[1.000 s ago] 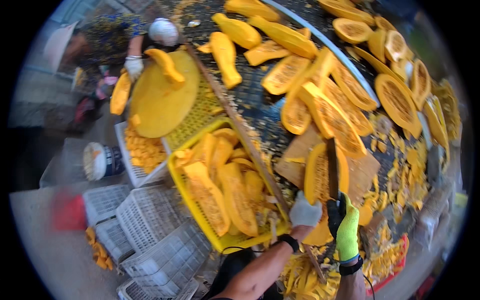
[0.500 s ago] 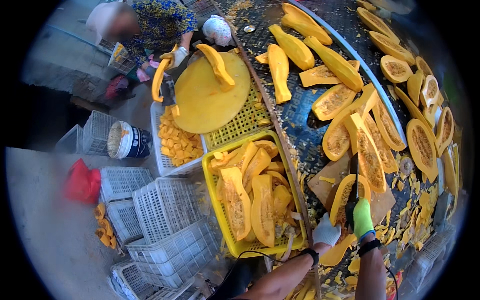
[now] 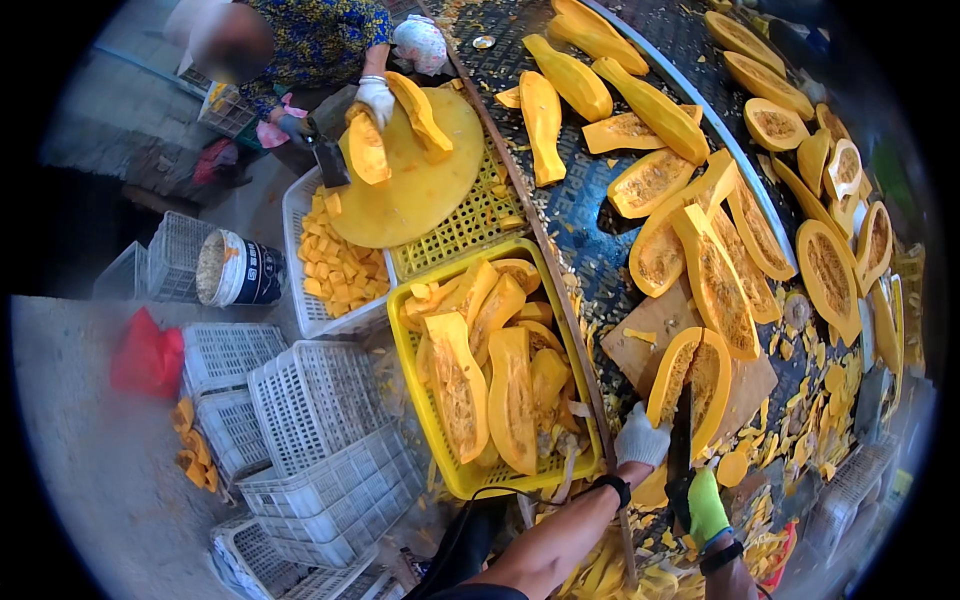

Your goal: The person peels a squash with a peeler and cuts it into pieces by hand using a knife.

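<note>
Pointing lengthwise away along the pumpkin [image 3: 713, 385], the knife [image 3: 680, 447] is clamped in right grip [image 3: 706, 507]; left grip [image 3: 641, 440] unclear.

This is a food-preparation workshop; stacked crates [image 3: 318, 405], halved squashes [image 3: 718, 280] on a worktable [image 3: 578, 218] and a co-worker [image 3: 325, 40] show it.

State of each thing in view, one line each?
Pumpkin: halved, seedy side up, split at far end
Knife: blade in pumpkin's cut
Right hand: gloved, closed around knife
Left hand: gloved, at pumpkin's near edge
Yellow crate: filled with pumpkin pieces
White basket: filled with cubes
White bucket: open
</note>
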Tool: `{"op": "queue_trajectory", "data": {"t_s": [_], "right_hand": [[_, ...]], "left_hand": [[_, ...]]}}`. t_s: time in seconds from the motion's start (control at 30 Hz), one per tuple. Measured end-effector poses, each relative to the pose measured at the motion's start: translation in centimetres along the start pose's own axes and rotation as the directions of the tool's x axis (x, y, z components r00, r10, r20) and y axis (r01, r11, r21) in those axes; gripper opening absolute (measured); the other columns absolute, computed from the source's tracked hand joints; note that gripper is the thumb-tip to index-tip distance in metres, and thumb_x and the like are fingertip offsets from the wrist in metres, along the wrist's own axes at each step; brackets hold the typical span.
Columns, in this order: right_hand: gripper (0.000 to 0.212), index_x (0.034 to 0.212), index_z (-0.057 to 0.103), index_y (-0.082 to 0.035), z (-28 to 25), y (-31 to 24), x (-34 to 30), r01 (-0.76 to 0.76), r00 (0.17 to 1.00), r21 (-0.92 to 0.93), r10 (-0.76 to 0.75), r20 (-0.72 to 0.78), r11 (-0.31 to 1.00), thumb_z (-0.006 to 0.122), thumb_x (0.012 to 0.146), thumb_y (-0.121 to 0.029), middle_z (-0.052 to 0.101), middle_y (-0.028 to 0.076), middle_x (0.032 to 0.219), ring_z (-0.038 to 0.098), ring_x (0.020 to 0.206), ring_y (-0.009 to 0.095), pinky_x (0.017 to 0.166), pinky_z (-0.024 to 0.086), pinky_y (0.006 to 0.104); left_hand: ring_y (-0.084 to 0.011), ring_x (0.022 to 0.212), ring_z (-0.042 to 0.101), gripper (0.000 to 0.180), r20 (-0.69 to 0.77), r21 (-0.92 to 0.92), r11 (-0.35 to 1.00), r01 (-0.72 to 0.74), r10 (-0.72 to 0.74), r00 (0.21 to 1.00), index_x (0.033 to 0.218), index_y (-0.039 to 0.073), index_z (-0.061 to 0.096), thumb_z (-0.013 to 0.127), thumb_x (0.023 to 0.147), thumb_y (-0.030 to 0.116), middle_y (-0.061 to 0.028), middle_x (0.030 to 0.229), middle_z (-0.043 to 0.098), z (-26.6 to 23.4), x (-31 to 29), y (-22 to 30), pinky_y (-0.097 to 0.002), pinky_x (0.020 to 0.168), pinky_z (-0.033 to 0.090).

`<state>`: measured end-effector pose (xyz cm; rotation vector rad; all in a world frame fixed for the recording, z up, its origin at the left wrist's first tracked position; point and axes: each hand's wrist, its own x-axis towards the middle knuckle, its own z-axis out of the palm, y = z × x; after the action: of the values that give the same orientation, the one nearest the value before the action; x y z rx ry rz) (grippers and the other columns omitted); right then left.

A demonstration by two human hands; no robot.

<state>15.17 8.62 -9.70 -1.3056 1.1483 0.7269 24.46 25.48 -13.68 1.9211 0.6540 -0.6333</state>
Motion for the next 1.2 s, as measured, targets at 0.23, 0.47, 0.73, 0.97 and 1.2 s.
{"op": "queue_trajectory", "data": {"t_s": [0.23,0.47,0.73,0.97,1.2], "right_hand": [[0.023,0.102,0.068,0.004,1.0,6.2,3.2,0.309,0.73,-0.928,-0.677,0.092,0.207,0.063,0.096,-0.018,0.071,0.023,0.081,0.071,0.08,0.045,0.068,0.056,0.05],[0.02,0.102,0.072,0.001,2.4,2.1,-0.1,0.256,0.643,-0.904,-0.639,0.423,-0.342,0.064,0.093,-0.016,0.071,0.028,0.098,0.068,0.097,0.046,0.083,0.055,0.0505],[0.019,0.107,0.067,-0.002,-2.9,12.3,-3.5,0.59,0.559,-0.807,-0.73,0.393,0.018,0.05,0.106,-0.011,0.069,0.014,0.087,0.067,0.077,0.032,0.07,0.054,0.0435],[0.023,0.112,0.07,0.002,2.6,12.1,-3.4,0.144,0.831,-0.979,-0.555,0.041,0.144,0.064,0.096,-0.014,0.074,0.021,0.103,0.071,0.101,0.039,0.087,0.057,0.0445],[0.023,0.11,0.078,-0.005,1.2,14.7,3.7,0.126,0.794,-0.765,-0.526,-0.304,0.632,0.059,0.097,-0.009,0.077,0.023,0.095,0.076,0.092,0.041,0.08,0.06,0.0488]], "left_hand": [[-0.0496,0.107,0.07,0.045,-0.023,-0.033,0.997,-0.066,0.065,0.998,0.124,0.001,0.063,0.07,0.091,0.029,-0.0304,0.112,0.073,0.5,-0.2,-0.6,-0.0559,0.091,0.056],[-0.0477,0.106,0.071,0.047,-0.083,-0.013,0.999,-0.05,0.049,0.995,0.126,0.002,0.064,0.072,0.09,0.03,-0.0279,0.11,0.075,0.6,0.7,-0.2,-0.0544,0.09,0.057],[-0.0454,0.101,0.074,0.043,-0.137,-0.03,0.997,-0.073,0.068,0.988,0.12,0.001,0.067,0.075,0.09,0.031,-0.0266,0.103,0.077,1.3,0.4,-0.5,-0.0518,0.087,0.058],[-0.044,0.103,0.074,0.042,-0.075,-0.121,0.989,-0.079,0.07,0.995,0.12,0.002,0.067,0.076,0.09,0.03,-0.0247,0.106,0.078,0.8,0.2,0.1,-0.0495,0.088,0.059],[-0.0291,0.092,0.077,0.037,-0.007,-0.473,0.855,-0.21,0.235,0.972,0.117,-0.004,0.071,0.082,0.085,0.009,-0.0164,0.106,0.08,0.4,3.6,-2.5,-0.0408,0.081,0.061]]}}
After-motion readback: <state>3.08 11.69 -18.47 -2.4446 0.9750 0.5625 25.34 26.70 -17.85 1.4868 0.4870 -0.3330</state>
